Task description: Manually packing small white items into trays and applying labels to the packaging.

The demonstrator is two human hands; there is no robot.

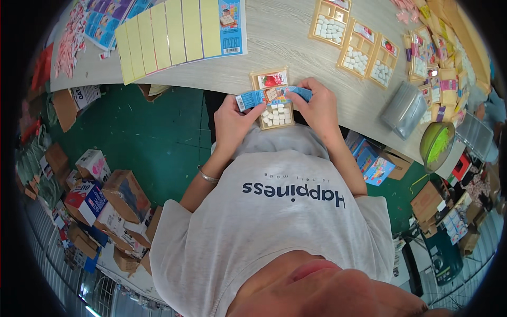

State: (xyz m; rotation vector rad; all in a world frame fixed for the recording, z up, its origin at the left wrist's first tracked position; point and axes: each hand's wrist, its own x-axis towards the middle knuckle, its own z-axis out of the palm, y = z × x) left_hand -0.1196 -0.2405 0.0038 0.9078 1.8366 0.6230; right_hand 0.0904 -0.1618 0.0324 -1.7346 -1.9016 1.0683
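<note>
Head view. A blue label (273, 95) is held crosswise between both hands, over a cream tray (278, 127). Its left end is pinched between thumb and fingers of the left hand (233, 119); its right end is pinched likewise by the right hand (318, 105). The fingers behind the label are partly hidden. The middle of the tray is covered by the label; white pieces (277, 114) are seen in its near part, and a strawberry picture card (273, 80) in its far part. The tray is located at the near edge of the table (285, 50), in front of the grey shirt (285, 227); whether it is supported by the table cannot be told. A bracelet (208, 177) is worn on the left wrist.

Far left: a yellow-backed sheet (169, 39) is laid out in strips, with pink bits (71, 42) farther left. Far right: three similar trays (362, 43) are placed side by side, white pieces in each. Right: a heap of packets (446, 87) is noted, with a clear plastic box (404, 110) just beside it. Nearer, green shreds (438, 146) are contained in a bowl (424, 148). Left, cardboard boxes (125, 195) are stacked beyond the green floor (142, 132).
</note>
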